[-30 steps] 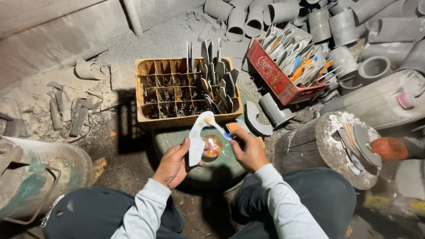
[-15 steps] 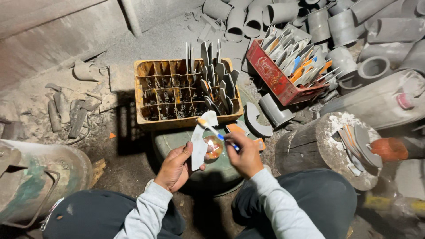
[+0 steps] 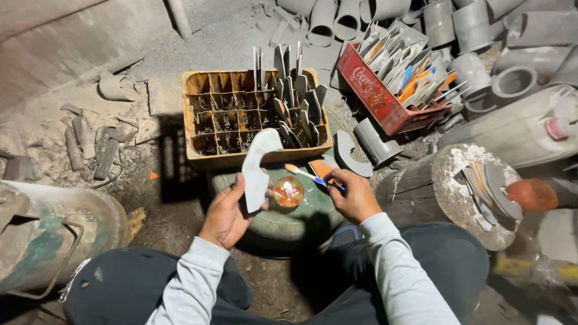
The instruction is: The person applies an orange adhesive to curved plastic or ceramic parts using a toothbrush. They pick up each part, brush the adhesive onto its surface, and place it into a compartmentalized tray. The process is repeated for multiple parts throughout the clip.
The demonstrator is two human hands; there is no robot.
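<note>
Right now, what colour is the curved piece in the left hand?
Pale grey; the curved piece shows best in the head view, held in the left hand.

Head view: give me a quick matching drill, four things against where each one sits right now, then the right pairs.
Things:
1. curved grey piece
2. toothbrush
3. yellow crate
4. red crate

Places:
A. far right, packed with flat pieces, some orange and blue
B. in the right hand
C. straight ahead, divided into cells, grey blades at its right side
D. in the left hand

Pairs: 1-D, 2-B, 3-C, 4-A
</note>
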